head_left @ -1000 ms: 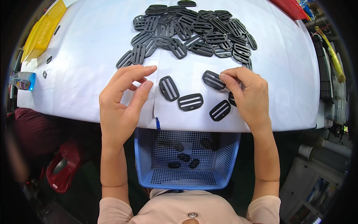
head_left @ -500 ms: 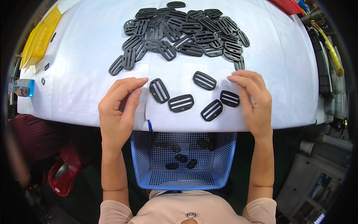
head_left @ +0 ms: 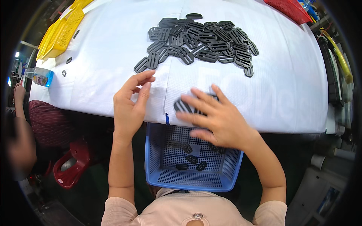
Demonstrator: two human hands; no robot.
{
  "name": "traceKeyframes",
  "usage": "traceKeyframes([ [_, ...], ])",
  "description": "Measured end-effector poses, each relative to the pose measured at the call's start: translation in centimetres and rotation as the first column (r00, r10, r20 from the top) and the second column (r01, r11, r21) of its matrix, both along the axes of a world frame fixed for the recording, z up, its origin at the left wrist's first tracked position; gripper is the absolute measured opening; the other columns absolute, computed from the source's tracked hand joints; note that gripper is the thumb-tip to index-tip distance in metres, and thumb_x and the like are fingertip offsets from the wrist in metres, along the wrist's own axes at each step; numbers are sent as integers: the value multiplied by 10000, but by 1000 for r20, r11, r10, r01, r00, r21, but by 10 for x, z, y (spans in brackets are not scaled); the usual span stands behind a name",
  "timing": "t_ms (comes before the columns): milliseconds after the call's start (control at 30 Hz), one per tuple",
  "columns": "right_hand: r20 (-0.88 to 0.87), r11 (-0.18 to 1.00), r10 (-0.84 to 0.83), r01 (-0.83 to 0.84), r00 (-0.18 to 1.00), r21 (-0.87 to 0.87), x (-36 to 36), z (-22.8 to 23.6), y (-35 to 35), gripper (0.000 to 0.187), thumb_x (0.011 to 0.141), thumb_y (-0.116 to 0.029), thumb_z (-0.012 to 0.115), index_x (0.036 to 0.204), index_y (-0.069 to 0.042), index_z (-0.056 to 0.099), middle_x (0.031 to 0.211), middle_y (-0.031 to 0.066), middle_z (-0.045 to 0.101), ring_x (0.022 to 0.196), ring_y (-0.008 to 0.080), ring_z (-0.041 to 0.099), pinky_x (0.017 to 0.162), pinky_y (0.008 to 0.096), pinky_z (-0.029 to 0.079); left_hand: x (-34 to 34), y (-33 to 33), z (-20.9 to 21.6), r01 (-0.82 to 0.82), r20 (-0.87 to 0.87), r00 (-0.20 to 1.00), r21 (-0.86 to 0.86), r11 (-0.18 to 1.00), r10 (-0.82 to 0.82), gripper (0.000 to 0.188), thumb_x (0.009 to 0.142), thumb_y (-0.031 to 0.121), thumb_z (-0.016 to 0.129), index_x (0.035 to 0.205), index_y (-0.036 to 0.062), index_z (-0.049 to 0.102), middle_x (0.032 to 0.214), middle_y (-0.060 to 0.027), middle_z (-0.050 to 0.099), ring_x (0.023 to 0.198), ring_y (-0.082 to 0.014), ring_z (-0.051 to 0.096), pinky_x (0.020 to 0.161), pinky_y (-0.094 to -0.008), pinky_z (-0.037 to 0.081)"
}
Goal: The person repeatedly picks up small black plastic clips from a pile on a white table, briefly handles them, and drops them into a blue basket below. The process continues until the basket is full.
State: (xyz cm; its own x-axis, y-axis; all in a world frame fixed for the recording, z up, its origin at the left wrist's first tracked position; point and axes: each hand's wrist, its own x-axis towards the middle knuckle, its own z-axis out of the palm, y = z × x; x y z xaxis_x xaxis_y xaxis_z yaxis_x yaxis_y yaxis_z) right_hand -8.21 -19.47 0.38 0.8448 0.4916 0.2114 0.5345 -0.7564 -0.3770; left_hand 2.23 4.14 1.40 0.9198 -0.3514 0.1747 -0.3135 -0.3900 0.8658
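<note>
My right hand (head_left: 215, 116), fingers spread and blurred by motion, lies over a few loose black plastic slide buckles (head_left: 182, 107) near the table's front edge. It hides most of them. To its left, my left hand (head_left: 132, 100) is raised at the edge with fingers bent and thumb apart, holding nothing. Beyond both hands a heap of the same black slide buckles (head_left: 207, 46) is spread over the white tabletop (head_left: 109, 56). A blue plastic basket (head_left: 190, 185) sits below the edge, against my body, with several black buckles (head_left: 191, 159) on its mesh bottom.
Yellow baskets (head_left: 62, 35) and a bottle of blue liquid (head_left: 40, 77) stand on the left of the table. A red basket (head_left: 290, 11) is at the far right. A red chair (head_left: 71, 164) and another person's arm (head_left: 22, 139) are at left.
My right hand has swept left and nearer me over the loose buckles, spreading its fingers. My left hand keeps its pose. The whole view has shifted a little.
</note>
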Motion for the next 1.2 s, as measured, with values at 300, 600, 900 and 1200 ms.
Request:
traceKeyframes([
  [300,-77,891,-290,299,954,343,-7,19,-57,272,919,-153,710,1180,-79,730,1259,139,690,1187,312,643,1078,432,462,-3,-21,-2,100,16,995,-66,993,-99,249,972,22,583,1180,4,718,1067,-87,737,969,-133,654,864,-274,484],
  [600,136,805,-586,557,798,203,22,-5,-71,329,878,-47,672,1206,-27,688,1247,161,664,1168,336,610,991,409,502,-18,-46,-1,184,30,983,-53,981,-183,233,948,4,602,1146,3,727,1048,-89,743,945,-144,669,806,-269,488],
  [900,204,833,-551,514,809,206,4,5,-46,282,871,-65,697,1150,-32,707,1208,93,678,1193,305,598,1089,549,393,-17,-49,0,165,96,982,-15,986,-163,253,920,-12,620,1143,26,733,1051,-80,744,945,-156,679,800,-277,495],
  [1200,61,925,-376,379,924,-30,-19,13,6,376,883,-157,734,1249,-80,696,1330,25,659,1333,243,537,1212,633,137,-24,-37,1,61,169,983,44,997,-68,283,888,-31,644,1145,41,740,1073,-102,729,939,-193,679,799,-308,518],
])
